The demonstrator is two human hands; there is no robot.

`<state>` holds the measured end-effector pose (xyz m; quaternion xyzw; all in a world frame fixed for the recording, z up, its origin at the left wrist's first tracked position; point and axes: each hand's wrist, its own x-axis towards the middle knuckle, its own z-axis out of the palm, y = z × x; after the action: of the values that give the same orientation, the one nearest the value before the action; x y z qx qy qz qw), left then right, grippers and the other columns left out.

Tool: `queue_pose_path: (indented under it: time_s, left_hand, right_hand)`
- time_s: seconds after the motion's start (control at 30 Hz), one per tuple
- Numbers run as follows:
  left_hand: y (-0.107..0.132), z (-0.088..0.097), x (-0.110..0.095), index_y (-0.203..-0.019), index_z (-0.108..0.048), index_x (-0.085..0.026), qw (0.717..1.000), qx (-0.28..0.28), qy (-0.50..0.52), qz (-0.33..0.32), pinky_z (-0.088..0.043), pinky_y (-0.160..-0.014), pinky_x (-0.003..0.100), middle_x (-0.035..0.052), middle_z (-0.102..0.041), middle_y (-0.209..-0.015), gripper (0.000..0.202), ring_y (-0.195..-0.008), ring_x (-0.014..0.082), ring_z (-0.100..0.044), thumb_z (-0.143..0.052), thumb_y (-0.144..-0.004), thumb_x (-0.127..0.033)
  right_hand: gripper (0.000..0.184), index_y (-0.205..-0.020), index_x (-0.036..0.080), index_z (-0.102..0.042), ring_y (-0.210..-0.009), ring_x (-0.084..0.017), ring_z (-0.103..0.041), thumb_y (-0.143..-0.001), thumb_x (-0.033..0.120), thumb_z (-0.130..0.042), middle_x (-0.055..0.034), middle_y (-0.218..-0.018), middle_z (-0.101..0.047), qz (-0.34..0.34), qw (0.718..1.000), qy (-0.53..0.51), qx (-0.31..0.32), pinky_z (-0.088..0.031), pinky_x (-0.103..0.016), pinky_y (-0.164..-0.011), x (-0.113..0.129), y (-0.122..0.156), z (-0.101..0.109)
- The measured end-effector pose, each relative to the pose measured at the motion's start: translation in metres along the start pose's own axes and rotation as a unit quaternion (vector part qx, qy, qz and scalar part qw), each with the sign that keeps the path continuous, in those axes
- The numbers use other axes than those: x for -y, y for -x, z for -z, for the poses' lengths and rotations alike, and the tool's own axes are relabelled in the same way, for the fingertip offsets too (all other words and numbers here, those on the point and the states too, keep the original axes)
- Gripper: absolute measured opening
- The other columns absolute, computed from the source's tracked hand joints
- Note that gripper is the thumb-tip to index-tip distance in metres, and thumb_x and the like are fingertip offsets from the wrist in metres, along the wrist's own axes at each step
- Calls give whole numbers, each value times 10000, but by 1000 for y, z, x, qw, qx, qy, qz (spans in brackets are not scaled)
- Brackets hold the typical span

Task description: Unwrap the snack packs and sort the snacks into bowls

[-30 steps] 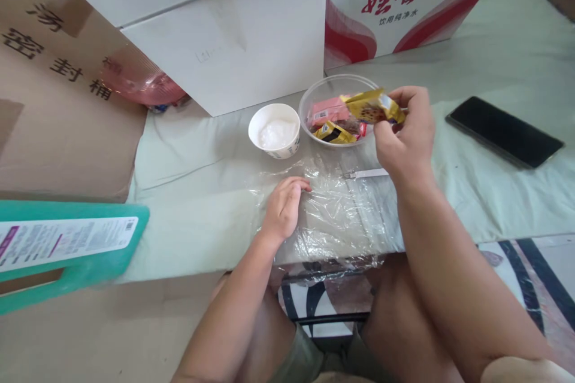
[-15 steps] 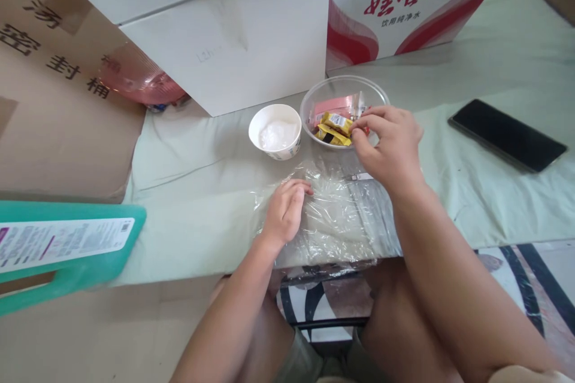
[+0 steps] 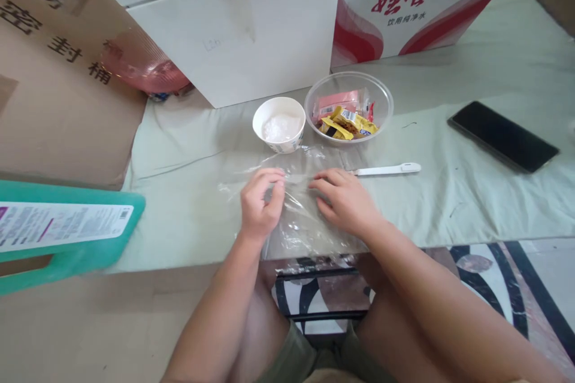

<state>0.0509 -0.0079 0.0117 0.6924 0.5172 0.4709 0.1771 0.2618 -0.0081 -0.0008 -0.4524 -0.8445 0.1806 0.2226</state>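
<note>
A sheet of clear plastic film (image 3: 299,227) lies crumpled on the cloth, its lower part hanging over the front edge. My left hand (image 3: 262,202) is on its left side, thumb and forefinger closed on the film. Over the film's right side rests my right hand (image 3: 344,198), palm down, fingers a little apart and holding nothing I can see. A slim white-handled tool (image 3: 389,169) lies just beyond the right hand, its left end partly hidden. Behind the film stand a paper bowl (image 3: 279,146) with white contents and a clear plastic bowl (image 3: 386,109) holding yellow snack packets (image 3: 348,121) and a pink packet (image 3: 339,102).
A black phone (image 3: 503,134) lies at the right on the pale green cloth (image 3: 188,209). White boxes (image 3: 269,42) and a red-and-white carton (image 3: 404,30) stand along the back. At the left are a brown carton (image 3: 58,125) and a green plastic container (image 3: 103,245).
My right hand has left the plastic bowl and come down onto the film. My left hand has shifted left and closed on the film. The white-handled tool now shows more fully.
</note>
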Motion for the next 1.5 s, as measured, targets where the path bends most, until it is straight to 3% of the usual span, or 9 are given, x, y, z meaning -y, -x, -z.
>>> queue_pose_path:
  time_s: [0.2, 0.37, 0.53, 0.67, 0.87, 1.1, 1.2, 1.33, 1.5]
  left_hand:
    - [-6, 28, 30, -1237, -543, -217, 948, -226, -183, 130, -363, -1206, 531, 143, -492, -1383, 641, -1371, 323, -476, -777, -642, -178]
    - [-13, 39, 47, -1397, -403, -270, 929, -156, -34, 333, -495, -1049, 469, 32, -704, -1014, 863, -982, 222, -674, -794, -637, -144]
    - [-21, 38, 44, -1099, -577, -218, 928, -160, 129, 311, -543, -822, 275, -42, -640, -785, 472, -767, 121, -671, -713, -656, -131]
    - [-21, 41, 35, -843, -598, -201, 913, -108, 257, 298, -557, -752, 234, -45, -638, -743, 324, -699, 96, -660, -798, -591, -160]
    - [-20, 49, 27, -966, -619, -240, 866, -70, 366, 332, -599, -774, 263, -13, -714, -929, 521, -839, 129, -712, -911, -537, -190]
    - [-22, 43, 22, -844, -678, -157, 844, 0, 290, 452, -513, -566, 196, 11, -725, -755, 452, -641, 113, -667, -926, -466, -162]
    - [-25, 41, 22, -706, -610, -168, 847, -66, 303, 431, -489, -545, 164, -43, -671, -656, 399, -573, 70, -611, -894, -427, -132]
    - [-28, 44, 28, -676, -532, -179, 842, -77, 341, 412, -506, -587, 159, -54, -667, -684, 399, -599, 60, -632, -852, -450, -105]
    - [-26, 50, 37, -728, -442, -211, 858, -21, 255, 445, -443, -472, 165, -18, -697, -692, 346, -512, 91, -636, -746, -581, -138]
  right_hand:
    - [250, -1084, 186, -737, -1142, -317, -650, -893, 152, -579, -144, -1198, -712, -1, 1000, -7, 18, -524, -490, -967, -11, 6, 1]
    - [227, -1072, 198, -709, -1055, -303, -663, -891, 159, -578, -132, -1129, -717, 32, 998, -22, -58, -529, -480, -913, -12, 9, 8]
    - [340, -1192, 213, -601, -969, -274, -648, -852, 227, -616, -116, -1090, -687, -90, 971, -38, -220, -539, -447, -864, -17, 8, 6]
    - [698, -1436, 166, -476, -902, -280, -631, -778, 303, -666, -164, -1230, -680, -165, 964, -40, -206, -534, -493, -869, -27, 3, -1]
    - [110, -828, 237, -671, -846, -256, -645, -865, 219, -570, -64, -825, -706, -121, 970, -34, -207, -512, -450, -843, -21, -1, 10]
    - [116, -957, 259, -606, -1046, -248, -712, -850, 234, -641, -57, -1011, -735, -103, 918, -211, -320, -558, -458, -948, -10, 10, 30]
    - [472, -1166, 265, -558, -913, -218, -731, -758, 352, -780, -41, -1017, -746, -208, 875, -359, -250, -594, -365, -751, -15, 12, 28]
    - [275, -855, 229, -616, -817, -217, -724, -758, 440, -763, -52, -878, -760, -263, 894, -348, -103, -578, -365, -729, -20, 12, 26]
    - [308, -899, 259, -501, -609, -171, -697, -878, 517, -669, -5, -764, -762, -308, 875, -313, -204, -537, -314, -617, -16, 11, 31]
